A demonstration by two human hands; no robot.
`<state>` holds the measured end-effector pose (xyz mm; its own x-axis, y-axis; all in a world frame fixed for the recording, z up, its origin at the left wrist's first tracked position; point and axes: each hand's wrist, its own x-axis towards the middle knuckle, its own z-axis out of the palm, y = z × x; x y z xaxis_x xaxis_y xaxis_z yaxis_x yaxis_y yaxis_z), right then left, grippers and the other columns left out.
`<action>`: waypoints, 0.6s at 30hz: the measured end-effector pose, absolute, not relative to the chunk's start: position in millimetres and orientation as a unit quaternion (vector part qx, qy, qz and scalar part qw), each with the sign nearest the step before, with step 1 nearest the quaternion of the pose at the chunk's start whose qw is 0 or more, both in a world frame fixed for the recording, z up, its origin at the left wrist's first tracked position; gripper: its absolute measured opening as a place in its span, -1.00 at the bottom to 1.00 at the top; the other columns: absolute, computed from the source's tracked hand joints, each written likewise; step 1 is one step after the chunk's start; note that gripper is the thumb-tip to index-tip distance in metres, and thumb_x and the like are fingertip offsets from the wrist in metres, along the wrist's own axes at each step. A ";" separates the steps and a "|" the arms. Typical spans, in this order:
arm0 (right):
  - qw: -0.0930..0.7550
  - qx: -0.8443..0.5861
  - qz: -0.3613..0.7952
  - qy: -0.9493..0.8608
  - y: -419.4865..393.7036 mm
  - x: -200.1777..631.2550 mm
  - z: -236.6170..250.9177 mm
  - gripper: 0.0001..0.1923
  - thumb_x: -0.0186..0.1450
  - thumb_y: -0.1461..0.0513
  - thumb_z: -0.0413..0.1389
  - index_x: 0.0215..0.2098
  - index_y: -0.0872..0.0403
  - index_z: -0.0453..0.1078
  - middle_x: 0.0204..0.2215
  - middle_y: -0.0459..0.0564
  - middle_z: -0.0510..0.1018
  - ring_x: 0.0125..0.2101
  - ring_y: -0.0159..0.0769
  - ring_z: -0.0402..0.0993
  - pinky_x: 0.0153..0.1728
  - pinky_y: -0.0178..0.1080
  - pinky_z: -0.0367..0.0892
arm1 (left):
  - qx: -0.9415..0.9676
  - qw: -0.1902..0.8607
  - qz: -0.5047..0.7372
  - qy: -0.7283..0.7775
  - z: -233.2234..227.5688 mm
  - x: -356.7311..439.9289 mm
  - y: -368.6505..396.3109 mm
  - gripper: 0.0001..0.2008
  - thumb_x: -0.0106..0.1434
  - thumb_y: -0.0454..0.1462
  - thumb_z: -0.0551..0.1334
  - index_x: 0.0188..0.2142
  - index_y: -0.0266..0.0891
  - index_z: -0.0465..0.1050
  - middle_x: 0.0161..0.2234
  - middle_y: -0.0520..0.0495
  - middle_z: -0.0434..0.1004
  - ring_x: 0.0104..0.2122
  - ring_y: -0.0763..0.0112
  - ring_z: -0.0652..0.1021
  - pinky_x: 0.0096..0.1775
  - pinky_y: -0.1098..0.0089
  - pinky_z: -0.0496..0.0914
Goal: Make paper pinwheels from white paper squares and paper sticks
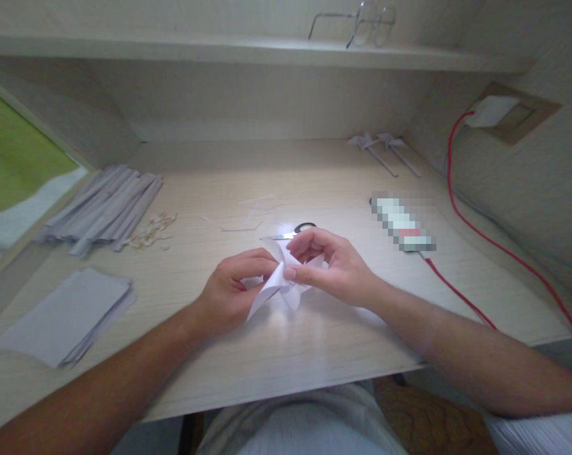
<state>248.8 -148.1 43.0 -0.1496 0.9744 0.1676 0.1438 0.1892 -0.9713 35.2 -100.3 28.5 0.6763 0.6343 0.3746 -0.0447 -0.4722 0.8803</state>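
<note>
A white paper pinwheel (290, 294) with folded blades is held between my two hands, just above the desk. My left hand (241, 284) is closed on its left side, its fingertips partly hidden behind the paper. My right hand (335, 265) grips it near the centre, thumb pressed at the middle and fingers curled over the top. Right behind the paper lie scissors (306, 227) with a black handle, their blades partly covered. Thin paper strips (241, 227) lie on the desk a little beyond my left hand.
To the left are a pile of rolled paper sticks (105, 205), small tan pieces (153, 230) and a stack of paper sheets (70, 316). Two finished pinwheels (378, 145) lie at the back right. A phone (402, 224) with a red cable (456, 297) lies at right; glasses (361, 22) rest on the shelf.
</note>
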 end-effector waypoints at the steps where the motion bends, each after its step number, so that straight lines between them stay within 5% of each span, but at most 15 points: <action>1: 0.466 -0.456 0.440 -0.617 -148.3 248.4 42.4 -0.62 0.17 0.06 0.41 -0.18 0.09 0.47 -0.32 -0.06 0.57 -0.33 -0.33 0.50 -0.25 -0.25 0.44 | 0.782 0.479 0.353 0.189 28.7 34.9 -100.5 -0.87 0.25 -0.26 0.40 -0.19 -0.13 0.70 -0.22 -0.19 0.65 -0.25 0.22 0.60 -0.18 0.24 0.48; 9: 0.552 -0.467 0.184 -0.666 -157.1 250.0 45.1 -0.82 0.30 0.20 0.31 -0.15 0.01 0.46 -0.16 0.02 0.54 -0.11 -0.19 0.49 -0.06 -0.09 0.41 | 0.769 0.472 0.374 0.215 32.4 36.3 -101.6 -0.91 0.27 -0.25 0.38 -0.24 -0.12 0.70 -0.31 -0.12 0.63 -0.30 0.28 0.58 -0.24 0.30 0.43; 18: 0.500 -0.420 0.075 -0.754 -158.3 247.3 48.3 -0.89 0.28 0.27 0.30 -0.20 -0.02 0.60 -0.33 0.02 0.64 -0.27 -0.16 0.47 -0.16 -0.02 0.41 | 0.761 0.424 0.406 0.276 32.2 37.5 -99.2 -0.89 0.26 -0.16 0.39 -0.30 -0.11 0.69 -0.38 -0.08 0.60 -0.34 0.29 0.54 -0.25 0.28 0.41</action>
